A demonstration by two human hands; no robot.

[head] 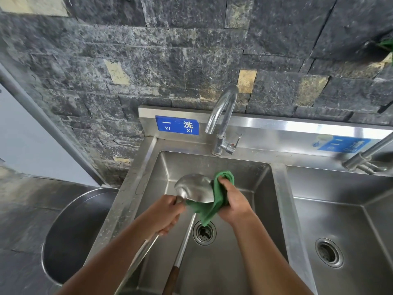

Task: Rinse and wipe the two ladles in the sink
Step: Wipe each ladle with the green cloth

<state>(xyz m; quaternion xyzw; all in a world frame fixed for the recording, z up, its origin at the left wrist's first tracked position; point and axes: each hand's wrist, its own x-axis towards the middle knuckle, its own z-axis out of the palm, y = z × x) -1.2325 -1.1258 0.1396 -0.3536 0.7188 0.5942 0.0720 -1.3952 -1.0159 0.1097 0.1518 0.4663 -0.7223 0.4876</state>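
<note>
My left hand (164, 213) grips the steel handle of a ladle (194, 187) just below its bowl, which is turned with its rounded back upward over the left sink basin (251, 209). My right hand (232, 202) presses a green cloth (214, 206) against the right side and underside of that bowl. A second ladle (183, 248) lies in the basin under my hands, its steel shaft running toward me and ending in a brown wooden grip; its bowl is hidden by the cloth and the first ladle.
A curved tap (223, 116) stands behind the left basin, with no water running. The drain (204, 232) sits below the cloth. A second basin (340, 231) lies to the right with another tap (365, 158). A large steel pot (70, 231) stands on the floor at left.
</note>
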